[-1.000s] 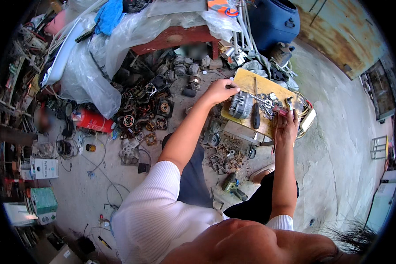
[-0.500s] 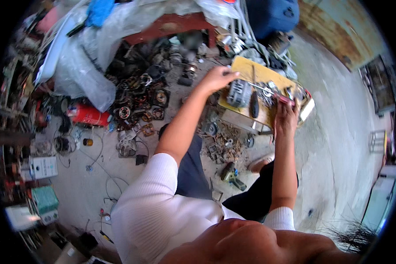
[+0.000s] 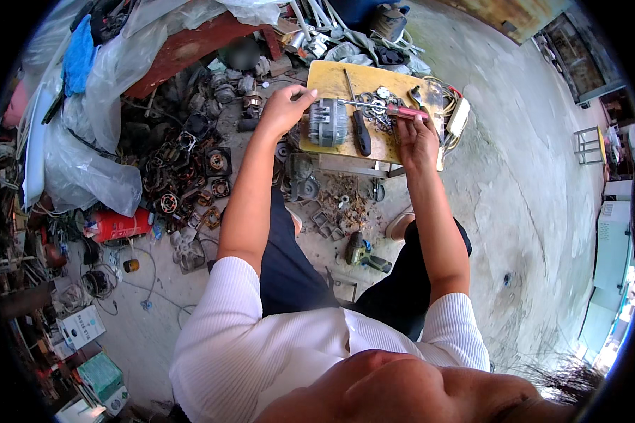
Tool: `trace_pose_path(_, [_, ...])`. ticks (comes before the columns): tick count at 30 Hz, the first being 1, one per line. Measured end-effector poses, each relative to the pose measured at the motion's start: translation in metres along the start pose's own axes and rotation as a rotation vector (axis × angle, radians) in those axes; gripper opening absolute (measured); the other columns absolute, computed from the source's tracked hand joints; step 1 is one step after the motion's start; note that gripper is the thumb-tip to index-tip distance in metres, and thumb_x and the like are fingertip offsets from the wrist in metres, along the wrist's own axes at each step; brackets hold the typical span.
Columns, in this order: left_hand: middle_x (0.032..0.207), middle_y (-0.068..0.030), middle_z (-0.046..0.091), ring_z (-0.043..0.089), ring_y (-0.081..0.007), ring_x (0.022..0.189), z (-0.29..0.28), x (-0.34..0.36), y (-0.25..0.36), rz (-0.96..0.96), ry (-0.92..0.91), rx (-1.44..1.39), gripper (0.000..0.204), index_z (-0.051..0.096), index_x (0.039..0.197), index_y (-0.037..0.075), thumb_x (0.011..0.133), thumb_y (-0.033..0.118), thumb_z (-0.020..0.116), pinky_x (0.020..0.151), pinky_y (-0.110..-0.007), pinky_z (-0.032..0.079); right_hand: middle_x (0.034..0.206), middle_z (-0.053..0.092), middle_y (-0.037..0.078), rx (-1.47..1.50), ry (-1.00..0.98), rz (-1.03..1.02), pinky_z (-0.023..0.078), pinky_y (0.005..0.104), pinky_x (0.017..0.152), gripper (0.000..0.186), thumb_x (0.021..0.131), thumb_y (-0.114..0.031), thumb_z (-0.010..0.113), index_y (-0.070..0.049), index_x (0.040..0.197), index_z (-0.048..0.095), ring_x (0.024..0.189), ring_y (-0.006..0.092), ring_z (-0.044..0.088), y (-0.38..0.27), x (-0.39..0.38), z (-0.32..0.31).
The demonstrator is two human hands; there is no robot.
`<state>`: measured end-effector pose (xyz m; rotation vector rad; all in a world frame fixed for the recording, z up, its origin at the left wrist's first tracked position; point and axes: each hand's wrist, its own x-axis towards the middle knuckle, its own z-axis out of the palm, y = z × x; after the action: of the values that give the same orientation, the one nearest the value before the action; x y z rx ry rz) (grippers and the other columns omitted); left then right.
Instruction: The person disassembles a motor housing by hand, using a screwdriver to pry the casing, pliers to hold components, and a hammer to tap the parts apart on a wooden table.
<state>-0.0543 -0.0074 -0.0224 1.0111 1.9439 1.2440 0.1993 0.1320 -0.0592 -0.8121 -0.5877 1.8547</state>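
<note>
A finned grey motor housing (image 3: 326,125) rests on a scuffed yellow board (image 3: 317,70) atop a small stand. My left hand (image 3: 283,111) is at the housing's upper left, thumb and fingers drawn together at the screwdriver's tip end; what they grip is too small to tell. My right hand (image 3: 419,141) holds a red-handled screwdriver (image 3: 408,111), its shaft lying across the housing's top. A black-handled screwdriver (image 3: 363,134) lies beside the housing, among small washers and metal parts (image 3: 381,99). A dark socket tool (image 3: 415,95) sits at the board's right.
Piled motor parts (image 3: 190,162) and a red cylinder (image 3: 120,224) cover the floor to the left. A green cordless drill (image 3: 365,255) lies between my feet. Coiled cables with a white block (image 3: 458,116) are at the board's right. Concrete floor (image 3: 529,197) extends right.
My view has turned, so the board and both hands appear higher and further left. Both hands keep roughly the same places on the screwdriver and housing.
</note>
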Motion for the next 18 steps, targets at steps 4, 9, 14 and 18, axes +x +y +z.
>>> trace_pose_path(4, [0.097,-0.0029,0.068,0.057,-0.0110,0.090,-0.011,-0.010,0.009,-0.062,-0.094,-0.046,0.032,0.069,0.102,0.003,0.089,0.034,0.071,0.082,-0.029,0.045,0.123,0.057,0.012,-0.030,0.015,0.018,0.052,0.0429,0.098,0.039,0.099,-0.015,0.056,-0.009,0.135,0.043,0.116,0.0268,0.059,-0.010,-0.018,0.022])
trace_pose_path(9, [0.095,-0.0043,0.069,0.059,-0.0109,0.088,-0.011,-0.010,0.010,-0.063,-0.097,-0.117,0.030,0.070,0.100,0.004,0.087,0.030,0.072,0.081,-0.029,0.047,0.124,0.057,0.012,-0.086,0.009,-0.029,0.052,0.0445,0.099,0.041,0.099,-0.018,0.056,-0.011,0.136,0.042,0.118,0.0278,0.058,-0.008,-0.014,0.016])
trace_pose_path(14, [0.095,-0.0054,0.070,0.060,-0.0118,0.088,-0.006,-0.002,0.000,-0.076,-0.053,-0.086,0.030,0.070,0.101,0.003,0.087,0.030,0.072,0.081,-0.029,0.047,0.116,0.059,0.009,0.000,-0.061,-0.039,0.055,0.0404,0.092,0.039,0.097,-0.019,0.060,-0.010,0.131,0.044,0.106,0.0223,0.063,0.003,0.000,-0.001])
trace_pose_path(18, [0.099,-0.0050,0.067,0.058,-0.0127,0.093,-0.009,-0.008,0.012,-0.104,-0.085,-0.034,0.033,0.069,0.104,0.004,0.089,0.033,0.070,0.087,-0.030,0.045,0.123,0.057,0.015,-0.067,0.039,-0.015,0.052,0.0466,0.100,0.037,0.101,-0.010,0.050,-0.007,0.136,0.039,0.115,0.0300,0.060,-0.008,-0.022,0.029])
